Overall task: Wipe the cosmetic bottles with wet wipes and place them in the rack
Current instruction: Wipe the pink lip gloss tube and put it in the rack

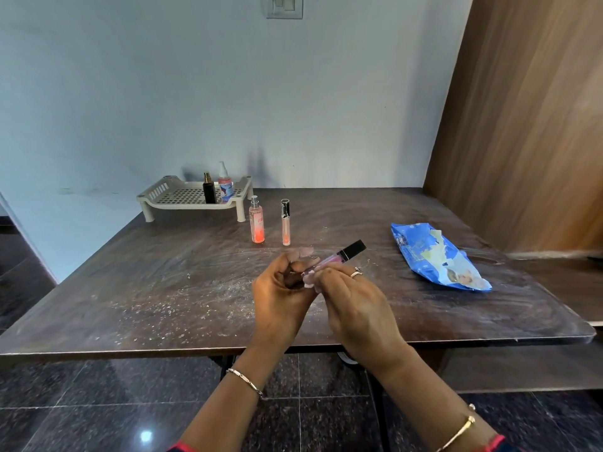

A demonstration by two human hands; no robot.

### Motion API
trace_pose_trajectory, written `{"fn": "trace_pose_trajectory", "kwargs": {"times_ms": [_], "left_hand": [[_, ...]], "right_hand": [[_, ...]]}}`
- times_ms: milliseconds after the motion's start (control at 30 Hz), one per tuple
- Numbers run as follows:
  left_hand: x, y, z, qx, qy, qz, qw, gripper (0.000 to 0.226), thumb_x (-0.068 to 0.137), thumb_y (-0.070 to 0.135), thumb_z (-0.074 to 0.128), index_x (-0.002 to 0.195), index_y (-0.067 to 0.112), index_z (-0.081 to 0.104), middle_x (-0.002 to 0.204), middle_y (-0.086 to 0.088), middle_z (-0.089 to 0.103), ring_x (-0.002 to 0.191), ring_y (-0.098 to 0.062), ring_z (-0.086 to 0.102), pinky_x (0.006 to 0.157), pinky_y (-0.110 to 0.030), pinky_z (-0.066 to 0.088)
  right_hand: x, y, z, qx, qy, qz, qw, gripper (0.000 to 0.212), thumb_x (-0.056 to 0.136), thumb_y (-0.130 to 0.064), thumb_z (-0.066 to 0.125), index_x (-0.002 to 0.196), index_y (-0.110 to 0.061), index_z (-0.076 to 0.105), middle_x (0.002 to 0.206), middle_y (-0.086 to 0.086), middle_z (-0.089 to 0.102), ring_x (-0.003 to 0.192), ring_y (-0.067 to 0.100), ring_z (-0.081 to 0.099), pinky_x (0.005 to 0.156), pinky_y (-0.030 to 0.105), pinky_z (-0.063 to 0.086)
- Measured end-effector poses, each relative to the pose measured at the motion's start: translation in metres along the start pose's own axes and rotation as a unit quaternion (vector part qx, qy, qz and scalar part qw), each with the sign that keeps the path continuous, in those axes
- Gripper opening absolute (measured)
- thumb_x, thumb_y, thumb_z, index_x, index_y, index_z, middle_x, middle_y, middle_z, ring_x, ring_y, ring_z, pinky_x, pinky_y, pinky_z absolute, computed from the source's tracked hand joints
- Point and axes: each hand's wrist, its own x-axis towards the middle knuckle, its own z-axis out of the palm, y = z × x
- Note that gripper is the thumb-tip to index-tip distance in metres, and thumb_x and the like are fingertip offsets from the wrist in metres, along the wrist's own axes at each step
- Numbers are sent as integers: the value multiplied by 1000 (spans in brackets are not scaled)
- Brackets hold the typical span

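While your two hands meet above the near edge of the table, they hold a pink tube with a black cap between them. Your left hand has its fingers curled round the low end of the tube. Your right hand pinches a small white wipe against the tube, and it has a ring on one finger. The tube is up in the air and tilted, and its cap points up and to the right, away from you. You wear a thin bracelet on each wrist.

Further back on the table stand two more things, close side by side but not touching. On the left is an orange spray bottle. On the right is a thin clear tube with a silver cap.

Behind them, near the back left corner, sits the white rack. Two bottles stand in its right part: a black bottle and, just beside it on the right, a pump bottle in white and pink.

To your right a blue wipes pack lies crumpled on the table, well apart from the bottles. White specks dot the dark table top. At the back is a pale blue wall, and on the right a brown wood panel.
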Motion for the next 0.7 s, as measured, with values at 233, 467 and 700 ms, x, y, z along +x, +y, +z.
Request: {"fn": "trace_pose_trajectory", "kwargs": {"times_ms": [233,467,700], "left_hand": [[-2,1,-2,-30,22,-44,998,38,66,-1,78,102,4,67,84,-6,73,82,-17,70,73,-23,57],[-9,4,3,-358,-3,-323,876,41,76,1,58,117,-4,61,109,-24,67,88,-22,72,82,-30,55],[-7,-1,-1,-430,1,-358,829,25,94,13,46,102,-3,63,93,-20,71,79,-22,72,75,-30,57]], "right_hand": [[9,41,-6,-40,157,137,977,18,80,7,66,89,-8,61,83,2,65,78,23,62,66,39,52],[20,33,2,-55,163,103,980,13,83,-2,65,95,-6,64,87,3,68,90,15,52,73,22,40],[1,11,12,-39,60,28,997,18,86,-9,47,101,-12,55,90,4,67,90,21,59,63,34,53]]}}
